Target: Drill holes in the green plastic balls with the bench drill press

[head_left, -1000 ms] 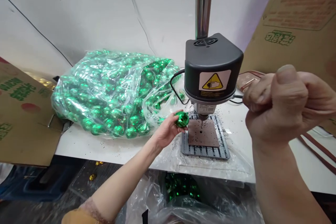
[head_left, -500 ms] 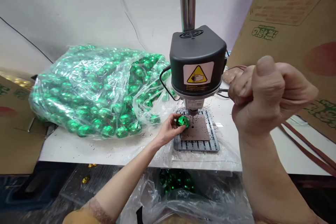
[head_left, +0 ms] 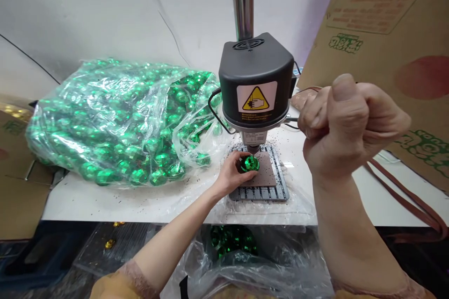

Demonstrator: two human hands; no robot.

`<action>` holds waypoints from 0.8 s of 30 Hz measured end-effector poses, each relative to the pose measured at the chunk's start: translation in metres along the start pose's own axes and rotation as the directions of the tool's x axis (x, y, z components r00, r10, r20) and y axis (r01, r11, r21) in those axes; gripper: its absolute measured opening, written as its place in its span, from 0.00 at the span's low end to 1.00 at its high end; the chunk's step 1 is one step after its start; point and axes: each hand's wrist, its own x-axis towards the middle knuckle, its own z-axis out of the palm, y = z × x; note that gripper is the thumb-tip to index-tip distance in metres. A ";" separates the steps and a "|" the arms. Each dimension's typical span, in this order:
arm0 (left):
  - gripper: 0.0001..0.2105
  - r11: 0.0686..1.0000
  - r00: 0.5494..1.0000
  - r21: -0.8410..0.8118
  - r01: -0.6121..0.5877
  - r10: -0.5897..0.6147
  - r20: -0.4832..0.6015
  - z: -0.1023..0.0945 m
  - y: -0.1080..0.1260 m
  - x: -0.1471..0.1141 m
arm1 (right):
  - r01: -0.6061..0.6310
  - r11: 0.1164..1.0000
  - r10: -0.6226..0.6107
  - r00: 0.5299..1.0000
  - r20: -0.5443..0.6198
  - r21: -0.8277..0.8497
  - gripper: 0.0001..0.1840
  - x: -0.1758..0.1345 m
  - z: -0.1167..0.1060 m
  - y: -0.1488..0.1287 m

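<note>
Thumb and fingers of my left hand (head_left: 234, 172) are closed around a shiny green faceted ball (head_left: 250, 163). The ball sits on a brown board (head_left: 265, 178), right under the chuck (head_left: 253, 149) of a small black drill press (head_left: 257, 84). Whether the bit touches the ball I cannot tell. At the right, raised level with the motor housing, my right hand (head_left: 351, 126) makes a fist around the drill press lever (head_left: 292, 119); only the lever's metal rod shows, its end hidden in the fist.
A clear plastic bag (head_left: 115, 126) full of green balls lies left of the press. Below the table edge, an open plastic bag (head_left: 273, 266) holds more green balls (head_left: 233, 240). Cardboard boxes (head_left: 382, 56) stand at both sides. Dark shavings dot the white table (head_left: 140, 205).
My left hand has brought the green ball rightward over the board to beneath the chuck. My right hand keeps its grip on the lever. The whole view has shifted slightly.
</note>
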 end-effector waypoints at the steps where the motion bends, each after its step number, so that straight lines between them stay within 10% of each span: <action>1: 0.28 1.000 1.000 0.016 -0.012 0.012 -0.017 0.002 -0.001 0.000 | -0.007 1.000 0.007 1.000 0.002 -0.003 0.34 0.000 0.000 0.000; 24: 0.31 0.967 1.000 -0.256 0.000 0.005 0.018 0.024 -0.022 -0.002 | 0.017 0.998 -0.017 1.000 -0.009 -0.058 0.34 -0.004 0.000 -0.005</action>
